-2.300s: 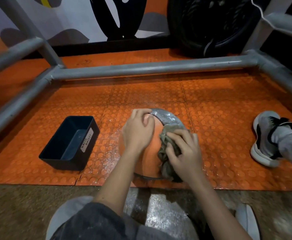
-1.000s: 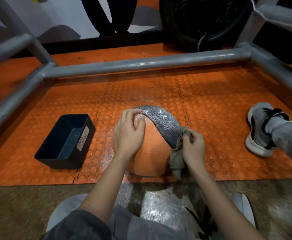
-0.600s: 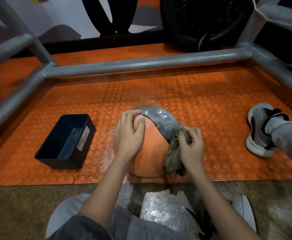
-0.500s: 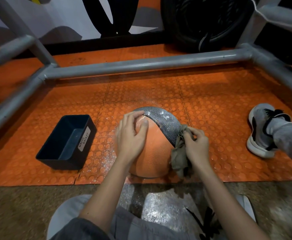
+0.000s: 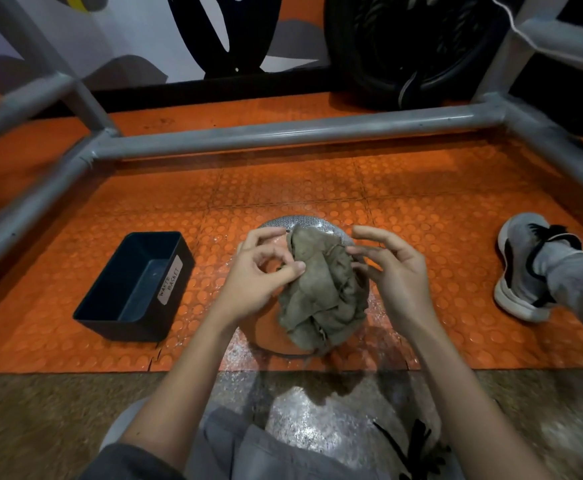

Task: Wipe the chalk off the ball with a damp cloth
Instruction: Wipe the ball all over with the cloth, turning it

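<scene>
An orange rubber ball with a grey textured panel [image 5: 268, 327] sits on the orange studded floor mat [image 5: 317, 183], directly in front of the seated person and between their forearms. A crumpled olive-grey cloth [image 5: 321, 289] is draped over the top and near side of the ball and covers most of it. Only a grey sliver shows at the far edge and an orange patch at the lower left. The left hand [image 5: 260, 275] is raised over the ball's left side, with thumb and forefinger closed in a pinch on the cloth's left edge and the other fingers curled loosely above. The right hand [image 5: 395, 277] hangs at the cloth's right side with its fingers bent and spread. The thumb tip meets the fabric, but whether it has any hold there cannot be told. White chalk dust [image 5: 240, 346] speckles the mat at the ball's base. A dark blue rectangular plastic bin [image 5: 134, 289] labelled "WASTE BASKET" stands well apart to the left. A grey-and-black sneaker [image 5: 522, 268] rests on the mat to the right, and a grey metal tube frame [image 5: 283, 133] runs across behind.
</scene>
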Motion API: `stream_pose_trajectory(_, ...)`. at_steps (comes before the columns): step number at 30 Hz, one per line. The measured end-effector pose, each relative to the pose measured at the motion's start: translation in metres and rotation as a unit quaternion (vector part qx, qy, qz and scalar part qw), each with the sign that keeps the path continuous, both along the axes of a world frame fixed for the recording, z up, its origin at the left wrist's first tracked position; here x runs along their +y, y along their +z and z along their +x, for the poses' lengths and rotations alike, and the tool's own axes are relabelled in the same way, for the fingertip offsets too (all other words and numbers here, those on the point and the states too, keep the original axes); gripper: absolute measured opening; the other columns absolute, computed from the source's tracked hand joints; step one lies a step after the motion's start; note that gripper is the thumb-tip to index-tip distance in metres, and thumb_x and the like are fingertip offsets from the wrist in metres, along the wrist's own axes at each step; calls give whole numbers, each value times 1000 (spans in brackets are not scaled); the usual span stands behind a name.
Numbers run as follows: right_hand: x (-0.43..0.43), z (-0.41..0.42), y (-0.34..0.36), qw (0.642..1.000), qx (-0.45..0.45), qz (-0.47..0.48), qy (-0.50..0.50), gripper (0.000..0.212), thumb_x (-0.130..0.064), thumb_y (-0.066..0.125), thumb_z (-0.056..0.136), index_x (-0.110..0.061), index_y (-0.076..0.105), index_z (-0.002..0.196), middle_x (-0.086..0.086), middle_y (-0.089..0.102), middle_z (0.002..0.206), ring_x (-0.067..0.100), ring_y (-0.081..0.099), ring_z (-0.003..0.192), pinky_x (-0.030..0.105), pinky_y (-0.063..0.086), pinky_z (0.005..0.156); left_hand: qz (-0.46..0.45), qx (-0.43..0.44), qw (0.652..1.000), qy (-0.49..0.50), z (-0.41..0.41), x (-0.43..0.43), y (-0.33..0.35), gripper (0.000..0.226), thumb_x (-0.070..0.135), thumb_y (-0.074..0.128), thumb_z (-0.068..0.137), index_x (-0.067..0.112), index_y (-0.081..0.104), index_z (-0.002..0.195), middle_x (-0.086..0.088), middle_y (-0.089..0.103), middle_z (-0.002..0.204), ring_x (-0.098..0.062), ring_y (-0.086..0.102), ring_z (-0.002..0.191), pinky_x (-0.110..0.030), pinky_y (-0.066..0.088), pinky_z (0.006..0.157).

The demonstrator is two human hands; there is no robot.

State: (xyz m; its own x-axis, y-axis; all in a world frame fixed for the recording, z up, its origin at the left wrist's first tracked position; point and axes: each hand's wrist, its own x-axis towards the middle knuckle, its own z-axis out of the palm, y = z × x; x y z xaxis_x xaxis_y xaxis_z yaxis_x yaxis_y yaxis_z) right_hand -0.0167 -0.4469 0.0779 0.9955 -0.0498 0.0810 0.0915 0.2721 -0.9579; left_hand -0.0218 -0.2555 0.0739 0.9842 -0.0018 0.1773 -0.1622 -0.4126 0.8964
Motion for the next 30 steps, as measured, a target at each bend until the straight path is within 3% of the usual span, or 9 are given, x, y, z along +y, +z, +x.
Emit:
stream_pose_trajectory(5,5,1,-20,963,-127,-233,-44,29,-6,47,82,-26,67,85,-5,56,94,-5,54,88,9,40,77,14,-25,999,14,3,-10,1,19,46,61,60,48,56,79,22,52,109,-15,51,115,-50,41,99)
stream_pose_trajectory(10,16,-3,-30,954,-174,-241,-42,22,-14,53,86,-17,70,99,-12,55,95,-5,53,91,9,40,78,59,-44,997,-10,1,-12,0,46,62,72,60,45,44,92,16,51,108,-17,53,113,-48,43,97)
stream_pose_trajectory(14,10,0,-30,966,-166,-195,-24,24,-13,53,87,-25,67,101,-11,64,100,5,60,100,15,43,86,71,-22,997,-13,0,-6,5,48,42,69,55,43,36,89,4,54,108,-21,58,102,-51,49,82)
stream_pose_trajectory(17,12,-2,-37,948,-187,-258,-21,27,-16,48,91,-28,63,111,-16,60,115,8,52,115,16,34,100,54,-27,998,-3,-3,2,11,40,26,58,59,39,36,90,0,59,98,-17,59,82,-45,50,70)
stream_pose_trajectory(20,19,-4,-51,915,-205,-349,6,33,-33,44,94,-34,52,126,-18,48,134,7,39,130,18,22,110,62,-67,996,19,-1,21,7,36,8,51,64,35,47,87,8,55,117,-9,54,110,-35,48,93)
stream_pose_trajectory(22,21,-6,-58,909,-203,-364,14,37,-39,42,95,-37,46,131,-21,40,141,7,31,137,23,19,113,90,-88,989,75,-1,32,1,34,-1,49,70,29,57,83,6,50,122,-3,46,116,-15,36,101)
stream_pose_trajectory(24,23,-7,-56,912,-191,-364,20,38,-37,44,95,-36,45,133,-23,37,142,7,27,139,28,18,114,72,-79,986,132,-4,31,-4,32,-6,47,79,22,63,84,5,49,120,0,44,113,-19,35,104)
stream_pose_trajectory(27,27,-7,-54,912,-194,-361,11,38,-36,45,95,-33,48,132,-22,39,140,8,30,137,27,19,113,59,-70,980,175,-12,11,-10,28,27,42,81,30,65,97,18,50,114,-3,38,113,-35,31,104)
stream_pose_trajectory(30,27,-3,-52,904,-221,-366,-31,37,-38,44,90,-24,64,118,-15,54,127,12,45,122,28,31,105,141,-108,971,162,-21,-6,-17,39,50,42,79,42,57,115,20,52,121,-12,34,119,-30,25,102)
